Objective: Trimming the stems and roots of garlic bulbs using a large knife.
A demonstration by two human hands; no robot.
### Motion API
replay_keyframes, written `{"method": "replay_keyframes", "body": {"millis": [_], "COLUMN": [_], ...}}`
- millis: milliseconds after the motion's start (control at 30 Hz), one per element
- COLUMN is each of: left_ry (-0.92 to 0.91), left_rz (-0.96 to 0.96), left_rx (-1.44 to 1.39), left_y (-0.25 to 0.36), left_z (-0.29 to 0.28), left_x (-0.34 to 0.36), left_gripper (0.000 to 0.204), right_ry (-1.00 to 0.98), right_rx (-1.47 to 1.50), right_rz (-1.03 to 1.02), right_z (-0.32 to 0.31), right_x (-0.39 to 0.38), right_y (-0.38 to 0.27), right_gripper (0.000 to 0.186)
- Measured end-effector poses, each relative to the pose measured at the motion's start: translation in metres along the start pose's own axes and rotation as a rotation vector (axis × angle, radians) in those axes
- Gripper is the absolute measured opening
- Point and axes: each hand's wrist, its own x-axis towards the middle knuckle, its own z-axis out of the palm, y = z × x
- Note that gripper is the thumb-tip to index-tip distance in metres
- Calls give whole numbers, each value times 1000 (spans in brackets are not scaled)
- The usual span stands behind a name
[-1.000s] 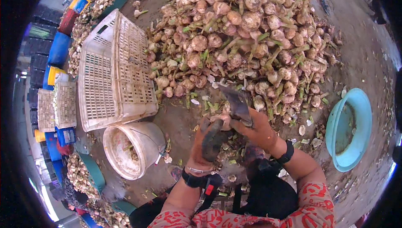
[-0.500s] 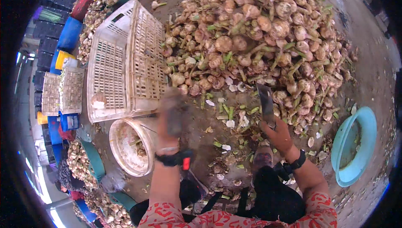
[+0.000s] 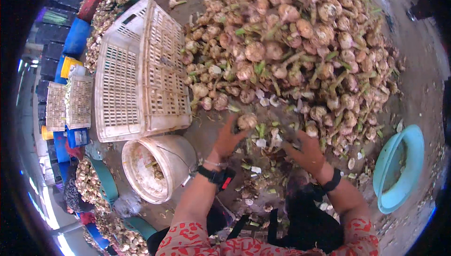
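One bulb beside your widely spread left hand may roll away if pinched loosely; what your right hand holds, I cannot tell.

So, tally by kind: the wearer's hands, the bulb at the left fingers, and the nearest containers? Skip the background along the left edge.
Hands: 2 (left hand, right hand)
Bulb: 1
White crate: 1
White bucket: 1
Turquoise basin: 1
Total: 6

No legible lettering, the label on the blue container too small.
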Motion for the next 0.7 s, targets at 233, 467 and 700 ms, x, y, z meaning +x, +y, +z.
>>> {"method": "replay_keyframes", "body": {"millis": [233, 467, 700], "left_ry": [-221, -51, 56], "left_rz": [-118, -5, 101], "left_rx": [-869, -929, -529], "left_y": [55, 97, 62], "left_z": [3, 5, 12], "left_x": [-49, -76, -101], "left_gripper": [47, 41, 34], "right_ry": [-63, -126, -223], "right_rx": [-514, -557, -334], "right_rz": [-371, -382, -231], "right_z": [1, -12, 11], "right_x": [-7, -25, -34], "right_y": [-12, -16, -18], "right_gripper": [38, 39, 36]}}
